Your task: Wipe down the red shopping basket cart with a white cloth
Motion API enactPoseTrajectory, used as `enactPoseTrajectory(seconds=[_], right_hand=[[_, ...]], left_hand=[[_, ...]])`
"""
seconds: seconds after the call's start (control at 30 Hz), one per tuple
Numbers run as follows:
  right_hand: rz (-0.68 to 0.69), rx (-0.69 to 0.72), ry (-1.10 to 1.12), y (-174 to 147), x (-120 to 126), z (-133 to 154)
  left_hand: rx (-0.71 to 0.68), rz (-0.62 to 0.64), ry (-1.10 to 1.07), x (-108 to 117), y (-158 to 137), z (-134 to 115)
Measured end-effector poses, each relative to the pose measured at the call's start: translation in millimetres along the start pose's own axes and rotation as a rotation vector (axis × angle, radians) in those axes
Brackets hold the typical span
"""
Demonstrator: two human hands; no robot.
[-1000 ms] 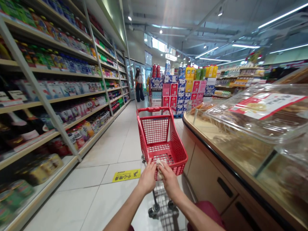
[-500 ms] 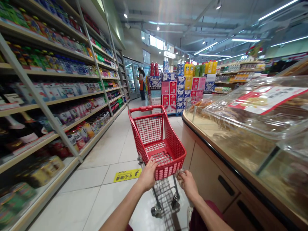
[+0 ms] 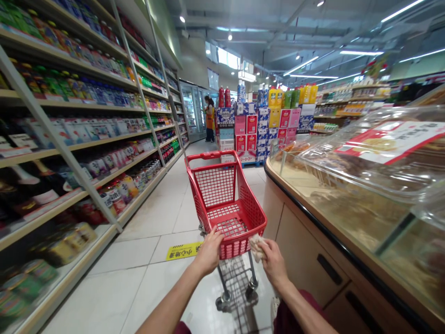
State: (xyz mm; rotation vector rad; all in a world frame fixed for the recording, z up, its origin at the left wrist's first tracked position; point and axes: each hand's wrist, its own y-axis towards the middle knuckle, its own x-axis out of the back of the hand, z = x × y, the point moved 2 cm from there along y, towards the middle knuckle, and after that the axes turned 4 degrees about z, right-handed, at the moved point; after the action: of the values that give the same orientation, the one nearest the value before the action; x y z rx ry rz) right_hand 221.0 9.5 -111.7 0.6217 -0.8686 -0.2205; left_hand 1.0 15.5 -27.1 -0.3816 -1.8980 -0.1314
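Head view, left hand (image 3: pixel 209 250) on red cart (image 3: pixel 252 214), right hand (image 3: pixel 276 265) holding cloth (image 3: pixel 257 248)

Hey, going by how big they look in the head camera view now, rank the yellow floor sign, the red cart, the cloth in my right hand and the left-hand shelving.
Largest to smallest:
1. Shelving
2. Red cart
3. Yellow floor sign
4. Cloth, partly covered by your right hand

"小心地滑" is read on the yellow floor sticker (image 3: pixel 183 251); on the red-and-white label (image 3: pixel 392 141) and the stacked boxes (image 3: pixel 251 124), print is seen but too blurred to be read
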Motion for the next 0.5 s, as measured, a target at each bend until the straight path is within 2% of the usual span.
enactPoseTrajectory(seconds=[0.1,0.3,0.43,0.5], right_hand=[[-0.061,0.038,0.036,4.7,-4.2,21.5],[0.217,0.150,0.001,-5.0,-32.8,56.4],[0.107,0.192,0.050,-0.3,-30.7,69.7],[0.125,0.198,0.025,1.1,-34.3,71.3]], left_hand=[[-0.016,-0.011,-0.012,-1.2,1.3,-0.9],[-0.015,0.000,0.006,-2.1,-0.9,-4.4],[-0.010,0.000,-0.002,-0.2,-3.0,-9.0],[0.003,0.005,0.002,0.6,-3.5,-9.9]])
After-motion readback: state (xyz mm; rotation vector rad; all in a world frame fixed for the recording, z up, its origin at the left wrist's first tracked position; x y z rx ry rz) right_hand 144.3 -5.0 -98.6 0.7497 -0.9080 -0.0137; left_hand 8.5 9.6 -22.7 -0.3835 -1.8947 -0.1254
